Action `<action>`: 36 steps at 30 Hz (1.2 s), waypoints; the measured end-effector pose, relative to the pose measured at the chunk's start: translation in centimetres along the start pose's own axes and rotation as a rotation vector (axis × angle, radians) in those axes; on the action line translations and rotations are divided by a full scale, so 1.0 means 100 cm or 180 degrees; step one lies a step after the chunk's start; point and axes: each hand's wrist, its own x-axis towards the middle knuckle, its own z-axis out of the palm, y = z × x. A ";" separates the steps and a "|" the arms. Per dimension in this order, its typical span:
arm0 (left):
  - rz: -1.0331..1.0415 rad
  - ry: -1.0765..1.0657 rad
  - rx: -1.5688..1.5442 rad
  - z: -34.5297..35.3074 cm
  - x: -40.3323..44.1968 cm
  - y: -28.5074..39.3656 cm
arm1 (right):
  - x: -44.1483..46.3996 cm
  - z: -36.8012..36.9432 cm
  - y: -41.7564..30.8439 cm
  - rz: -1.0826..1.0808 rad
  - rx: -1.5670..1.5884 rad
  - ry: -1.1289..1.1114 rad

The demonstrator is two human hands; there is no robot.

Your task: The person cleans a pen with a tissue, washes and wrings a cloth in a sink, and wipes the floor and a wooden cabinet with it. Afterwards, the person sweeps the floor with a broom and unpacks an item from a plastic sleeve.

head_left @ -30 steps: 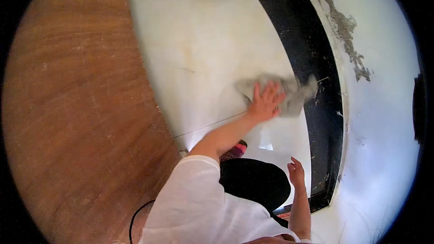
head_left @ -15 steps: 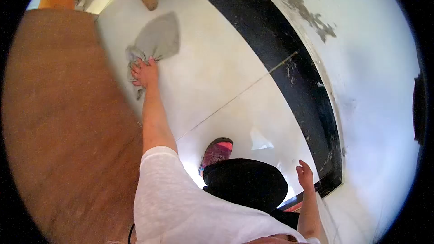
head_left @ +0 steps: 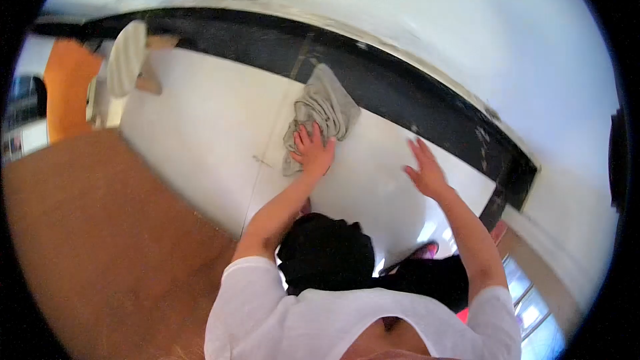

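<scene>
There are two bare hands (head_left: 315,155) (head_left: 430,175), two white sleeves (head_left: 248,288) (head_left: 497,313), one grey cloth (head_left: 328,103), one brown panel (head_left: 120,240) at the near left, one striped seat (head_left: 127,60) and one orange object (head_left: 67,87) at the far left, and one black border (head_left: 230,40) beside one pale wall (head_left: 413,0).

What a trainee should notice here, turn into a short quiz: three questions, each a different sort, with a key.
1. Name the thing that the left hand is on.
2. True or false: the right hand is apart from that thing.
3. The far corner of that thing overlaps which of these?
A. the brown surface
B. the black border
C. the orange object

Key:
1. A grey cloth
2. True
3. B
</scene>
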 end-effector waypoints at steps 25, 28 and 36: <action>0.0670 -0.2217 -0.1221 -0.192 -0.043 0.094 | -0.141 -0.021 0.253 0.1915 -0.0230 0.1005; 0.0849 -0.2327 -0.0894 -0.194 -0.049 0.122 | -0.238 0.020 0.278 0.3069 0.0315 0.1396; 0.0936 -0.2512 -0.0518 -0.191 -0.068 0.143 | -0.342 0.120 0.251 0.3964 0.0895 0.1742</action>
